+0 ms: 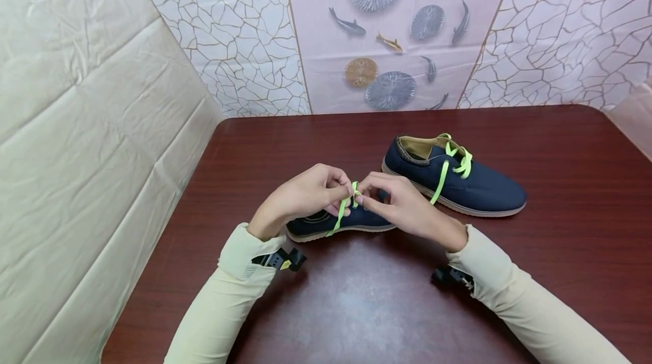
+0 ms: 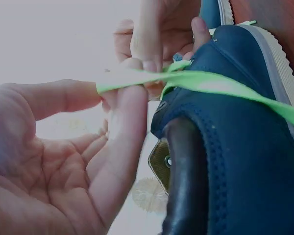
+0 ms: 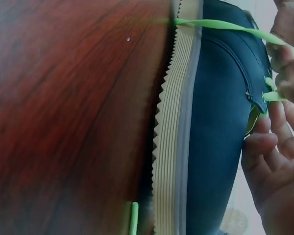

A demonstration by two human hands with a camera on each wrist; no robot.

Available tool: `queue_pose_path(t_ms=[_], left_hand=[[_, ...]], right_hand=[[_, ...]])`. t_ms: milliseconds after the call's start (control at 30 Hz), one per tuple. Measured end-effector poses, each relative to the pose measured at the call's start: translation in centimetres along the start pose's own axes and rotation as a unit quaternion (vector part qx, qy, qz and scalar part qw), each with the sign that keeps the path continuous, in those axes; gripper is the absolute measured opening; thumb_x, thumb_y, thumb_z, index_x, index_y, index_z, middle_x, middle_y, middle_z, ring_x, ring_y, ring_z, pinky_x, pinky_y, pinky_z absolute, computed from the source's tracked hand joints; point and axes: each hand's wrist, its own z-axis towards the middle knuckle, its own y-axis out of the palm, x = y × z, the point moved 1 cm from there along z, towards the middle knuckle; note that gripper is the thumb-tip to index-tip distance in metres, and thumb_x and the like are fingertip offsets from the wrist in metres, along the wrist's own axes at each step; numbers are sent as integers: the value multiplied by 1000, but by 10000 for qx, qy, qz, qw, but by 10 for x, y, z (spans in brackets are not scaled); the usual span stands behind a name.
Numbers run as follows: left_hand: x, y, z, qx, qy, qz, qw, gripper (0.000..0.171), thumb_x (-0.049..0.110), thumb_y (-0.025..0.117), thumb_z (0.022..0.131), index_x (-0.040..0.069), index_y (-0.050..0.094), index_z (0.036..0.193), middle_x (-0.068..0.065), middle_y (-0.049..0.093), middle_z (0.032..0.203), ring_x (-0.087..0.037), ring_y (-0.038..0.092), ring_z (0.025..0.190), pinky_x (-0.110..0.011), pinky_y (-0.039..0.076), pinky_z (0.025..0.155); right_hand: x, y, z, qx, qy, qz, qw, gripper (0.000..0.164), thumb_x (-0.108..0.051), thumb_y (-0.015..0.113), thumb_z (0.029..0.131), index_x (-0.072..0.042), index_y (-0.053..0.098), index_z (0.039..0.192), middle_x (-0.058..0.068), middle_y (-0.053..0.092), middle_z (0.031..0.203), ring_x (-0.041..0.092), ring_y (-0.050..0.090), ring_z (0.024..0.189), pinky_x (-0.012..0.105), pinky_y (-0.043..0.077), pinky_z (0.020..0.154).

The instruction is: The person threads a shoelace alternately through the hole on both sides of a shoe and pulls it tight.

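A navy shoe with a pale ridged sole stands under both hands, its toe to the right and partly covered by the right hand. Thumb and index finger of my left hand pinch a flat neon-green shoelace, which runs down over the shoe's side. My right hand pinches the lace close by, at the eyelets. In the right wrist view, short green lace sections pass through the eyelets beside the fingers. How the lace crosses between the fingertips is hidden.
A second navy shoe with neon-green laces lies behind and to the right, one lace end hanging down its side. Both rest on a dark red-brown table. Patterned sheeting rises behind the table, and pale sheeting at the left.
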Motion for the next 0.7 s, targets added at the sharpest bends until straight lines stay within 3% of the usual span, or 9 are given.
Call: queue_pose_path(t_ms=[133, 267, 467, 600, 700], left_hand=[[2, 1, -2, 19, -257, -156, 9995, 18, 6, 54, 108, -7, 67, 110, -13, 74, 92, -15, 73, 73, -34, 63, 77], [3, 2, -3, 31, -257, -38, 9997, 18, 6, 55, 108, -6, 68, 106, -8, 68, 82, -13, 67, 65, -31, 62, 70], [5, -1, -7, 255, -224, 157, 9993, 16, 5, 57, 106, -5, 70, 106, -8, 65, 83, -13, 59, 56, -23, 52, 57], [7, -5, -11, 287, -206, 455, 9983, 15, 7, 61, 105, -3, 72, 104, -7, 67, 78, -12, 57, 55, -23, 49, 56], [9, -8, -14, 226, -235, 931, 9951, 18, 12, 63, 104, 0, 74, 96, -3, 66, 71, -12, 60, 56, -24, 51, 61]], right_hand=[[-3, 1, 0, 239, -79, -214, 9995, 3, -17, 73, 102, -16, 76, 102, -12, 62, 86, 8, 56, 78, 27, 46, 58], [-3, 2, 1, 408, 7, -359, 9985, 3, -15, 73, 101, -15, 76, 100, -11, 63, 85, 7, 57, 78, 26, 45, 59], [-5, 5, 2, 550, 82, -538, 9970, 6, -9, 74, 100, -15, 75, 98, -10, 61, 83, 7, 56, 76, 25, 45, 60], [-6, 6, 1, 565, 93, -574, 9967, 7, -8, 74, 100, -15, 73, 97, -10, 59, 82, 7, 56, 74, 25, 44, 60], [-7, 7, 0, 595, 94, -616, 9963, 9, -8, 73, 100, -15, 72, 95, -9, 58, 81, 7, 55, 74, 25, 44, 60]])
